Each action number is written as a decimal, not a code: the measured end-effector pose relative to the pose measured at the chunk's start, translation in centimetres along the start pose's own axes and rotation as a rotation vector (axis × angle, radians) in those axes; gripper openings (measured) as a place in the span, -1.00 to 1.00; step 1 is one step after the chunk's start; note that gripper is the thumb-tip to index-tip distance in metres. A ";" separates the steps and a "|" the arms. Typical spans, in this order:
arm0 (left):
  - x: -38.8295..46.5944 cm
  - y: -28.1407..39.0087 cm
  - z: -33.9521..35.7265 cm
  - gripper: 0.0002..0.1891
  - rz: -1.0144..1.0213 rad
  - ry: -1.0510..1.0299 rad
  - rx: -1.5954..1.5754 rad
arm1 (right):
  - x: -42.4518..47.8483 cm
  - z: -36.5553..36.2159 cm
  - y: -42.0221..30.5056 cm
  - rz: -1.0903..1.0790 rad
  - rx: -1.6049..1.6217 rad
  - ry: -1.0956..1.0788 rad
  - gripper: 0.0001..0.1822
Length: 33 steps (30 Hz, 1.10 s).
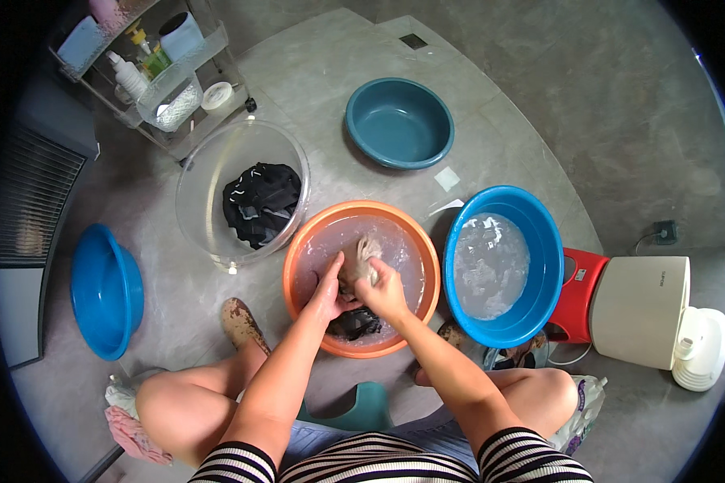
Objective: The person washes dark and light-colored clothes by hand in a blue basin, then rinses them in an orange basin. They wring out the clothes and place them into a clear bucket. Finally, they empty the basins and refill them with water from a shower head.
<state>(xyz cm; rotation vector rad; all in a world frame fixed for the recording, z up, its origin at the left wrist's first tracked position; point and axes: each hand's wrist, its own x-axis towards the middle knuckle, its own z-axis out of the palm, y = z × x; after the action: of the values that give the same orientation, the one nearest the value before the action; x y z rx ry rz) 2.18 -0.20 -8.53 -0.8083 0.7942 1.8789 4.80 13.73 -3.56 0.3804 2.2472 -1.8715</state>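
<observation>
An orange plastic basin of cloudy water stands on the floor before me. Over its middle, a wet greyish-beige cloth is bunched between my two hands. My right hand grips the cloth from the right, fingers curled in. From the left, my left hand cups the cloth's lower part, its thumb pointing up along the side. Dark wet fabric lies in the water just below my hands. How far the left fingers close around the cloth is partly hidden.
Close on the right, a blue basin of sudsy water sits beside a red stool. A clear tub holding black clothes is at the upper left. Farther out are a teal basin, another blue basin and a shelf rack.
</observation>
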 end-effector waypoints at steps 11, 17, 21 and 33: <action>4.3 -3.1 -0.3 -0.50 0.191 -0.016 -0.095 | 1.5 -2.2 3.9 -0.145 -0.613 0.025 -0.57; 5.6 -2.1 -2.7 -0.29 0.687 0.649 1.052 | 2.9 -3.2 8.5 -0.193 -0.775 0.183 -0.37; 2.1 -2.0 0.9 -0.11 0.398 0.481 1.925 | 0.9 -3.2 8.2 -0.176 -1.035 -0.191 -0.27; 2.0 3.0 3.0 -0.39 -0.016 0.089 0.113 | 0.6 -1.1 -0.6 -0.210 -0.135 0.081 -0.70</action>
<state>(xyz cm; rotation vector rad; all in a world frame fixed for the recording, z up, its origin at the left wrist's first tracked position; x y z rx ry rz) -1.92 1.95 -7.82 -0.8291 0.9377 1.7768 4.08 14.77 -2.99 0.2092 2.5389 -1.8145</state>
